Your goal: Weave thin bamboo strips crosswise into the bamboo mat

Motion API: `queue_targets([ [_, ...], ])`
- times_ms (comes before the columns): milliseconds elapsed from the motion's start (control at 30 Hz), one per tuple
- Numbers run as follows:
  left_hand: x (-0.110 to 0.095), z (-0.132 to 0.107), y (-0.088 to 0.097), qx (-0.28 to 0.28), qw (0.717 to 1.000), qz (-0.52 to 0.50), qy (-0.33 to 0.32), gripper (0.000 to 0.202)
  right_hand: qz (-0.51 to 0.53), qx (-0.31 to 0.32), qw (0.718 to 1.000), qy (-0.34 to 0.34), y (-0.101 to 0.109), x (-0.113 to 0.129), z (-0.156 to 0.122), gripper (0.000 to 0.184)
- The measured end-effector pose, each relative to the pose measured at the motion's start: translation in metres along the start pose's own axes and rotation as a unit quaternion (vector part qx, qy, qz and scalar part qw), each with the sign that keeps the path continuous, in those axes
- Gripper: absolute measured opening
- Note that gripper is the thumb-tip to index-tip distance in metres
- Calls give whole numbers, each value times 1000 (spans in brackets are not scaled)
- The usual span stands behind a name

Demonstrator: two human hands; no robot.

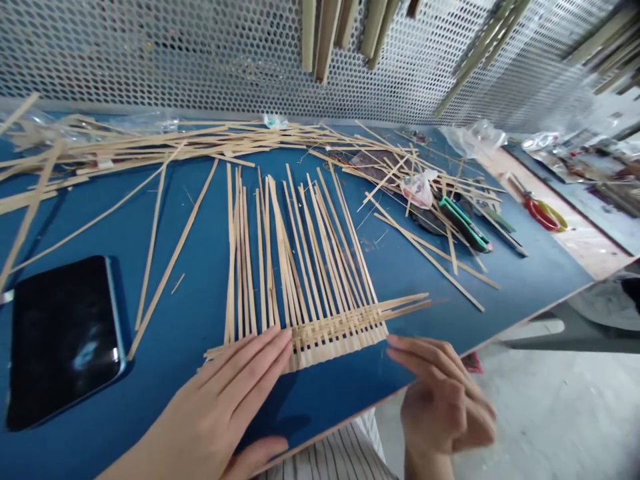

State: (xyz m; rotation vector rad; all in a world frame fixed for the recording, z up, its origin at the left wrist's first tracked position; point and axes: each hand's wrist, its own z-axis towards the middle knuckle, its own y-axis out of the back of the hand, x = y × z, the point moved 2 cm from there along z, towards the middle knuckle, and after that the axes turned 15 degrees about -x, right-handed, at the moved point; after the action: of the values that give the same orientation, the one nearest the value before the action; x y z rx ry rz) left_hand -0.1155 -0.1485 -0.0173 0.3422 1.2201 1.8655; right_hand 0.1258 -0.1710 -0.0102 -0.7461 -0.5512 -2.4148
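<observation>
A flat bamboo weave (335, 330) lies on the blue table, with long pale strips running up from a band of crosswise strips. My left hand (225, 400) rests on its left end, fingers stretched flat over the strips and holding nothing. My right hand (440, 400) is curled at the table's front edge. Its fingertips hover just off the weave's lower right corner, and I see no strip in them. Crosswise strip ends (405, 305) stick out to the right of the band.
Loose bamboo strips (200, 143) lie heaped along the back of the blue table (340, 393). A black phone (63, 343) lies at the left. At the right are a green utility knife (465, 223), a plastic bag (419, 190) and red-handled scissors (543, 215). Behind stands a perforated metal panel (250, 53).
</observation>
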Motion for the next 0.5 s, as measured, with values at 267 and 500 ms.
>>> queue_targets([
  [267,-2,5,-5,36,998,27,-38,66,-13,359,923,140,-31,11,-3,49],
  [500,8,-1,11,102,991,39,-78,72,-27,368,917,153,-22,-4,6,44],
])
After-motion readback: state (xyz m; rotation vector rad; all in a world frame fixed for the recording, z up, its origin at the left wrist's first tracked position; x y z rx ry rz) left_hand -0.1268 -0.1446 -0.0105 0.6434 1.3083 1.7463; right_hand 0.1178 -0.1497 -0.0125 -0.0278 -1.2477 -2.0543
